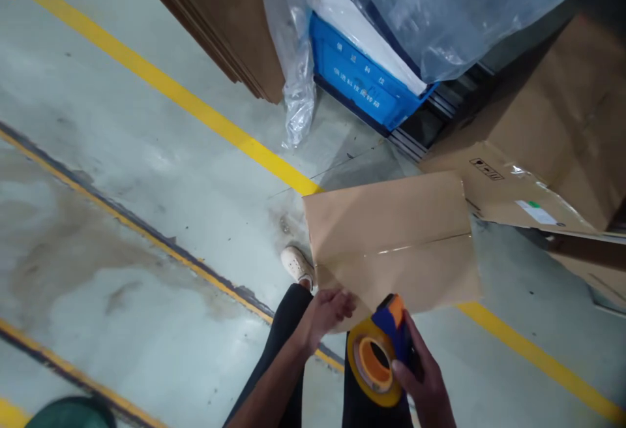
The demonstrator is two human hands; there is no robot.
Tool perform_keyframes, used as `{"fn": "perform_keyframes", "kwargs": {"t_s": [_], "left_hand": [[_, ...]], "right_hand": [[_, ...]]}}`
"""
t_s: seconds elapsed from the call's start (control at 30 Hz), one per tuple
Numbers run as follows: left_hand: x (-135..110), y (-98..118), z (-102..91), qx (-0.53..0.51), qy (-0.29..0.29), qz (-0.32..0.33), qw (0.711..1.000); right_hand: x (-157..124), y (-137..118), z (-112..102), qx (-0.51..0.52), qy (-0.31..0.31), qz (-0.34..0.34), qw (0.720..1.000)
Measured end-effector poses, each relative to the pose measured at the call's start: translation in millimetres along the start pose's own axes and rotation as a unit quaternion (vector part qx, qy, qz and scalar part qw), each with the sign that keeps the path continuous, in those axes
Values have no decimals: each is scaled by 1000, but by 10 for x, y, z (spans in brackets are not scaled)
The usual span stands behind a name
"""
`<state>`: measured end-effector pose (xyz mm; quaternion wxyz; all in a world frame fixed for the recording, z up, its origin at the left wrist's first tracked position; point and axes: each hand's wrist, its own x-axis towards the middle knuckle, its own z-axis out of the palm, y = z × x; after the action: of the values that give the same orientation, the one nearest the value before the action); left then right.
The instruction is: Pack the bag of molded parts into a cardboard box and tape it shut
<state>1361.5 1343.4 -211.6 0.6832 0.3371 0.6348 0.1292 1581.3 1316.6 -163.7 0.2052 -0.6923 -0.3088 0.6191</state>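
Note:
A cardboard box [391, 239] stands on the floor before me, with a strip of clear tape along the middle seam of its top face. My right hand [420, 369] is wrapped around a blue and orange tape dispenser [396, 327] at the near side of the box. A yellowish tape roll [357, 369] with an orange core is mounted on the dispenser. At the box's near left corner is my left hand [332, 310], its fingers curled together; whatever they may pinch is too small to make out.
Flattened cardboard sheets [229, 23] lean at the top. Beside them sits a blue crate [352, 76] under clear plastic film [440, 10]. Larger cartons [542, 134] are stacked at the right. A yellow line [195, 105] crosses the floor, and a dark green round object [71, 413] shows at lower left.

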Motion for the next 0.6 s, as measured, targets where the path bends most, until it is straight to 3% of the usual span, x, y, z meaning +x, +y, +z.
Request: {"fn": "perform_keyframes", "kwargs": {"t_s": [0.1, 0.2, 0.3, 0.37, 0.47, 0.6], "left_hand": [[-297, 382, -376, -136, -14, -1, 991], [-521, 529, -597, -193, 0, 4, 981], [-578, 430, -669, -240, 36, -16, 970], [-567, 291, -668, -323, -2, -59, 945], [-583, 97, -641, -401, -45, -110, 908], [-732, 10, -584, -375, -33, -123, 918]], "right_hand": [[-143, 123, 242, -199, -40, -132, 970], [-270, 180, 541, -271, -32, -209, 939], [-381, 137, 797, -302, -5, -232, 925], [-431, 102, 869, -316, -16, -255, 914], [-470, 90, 820, -328, -55, -296, 896], [-496, 113, 611, -333, -97, -340, 874]]}}
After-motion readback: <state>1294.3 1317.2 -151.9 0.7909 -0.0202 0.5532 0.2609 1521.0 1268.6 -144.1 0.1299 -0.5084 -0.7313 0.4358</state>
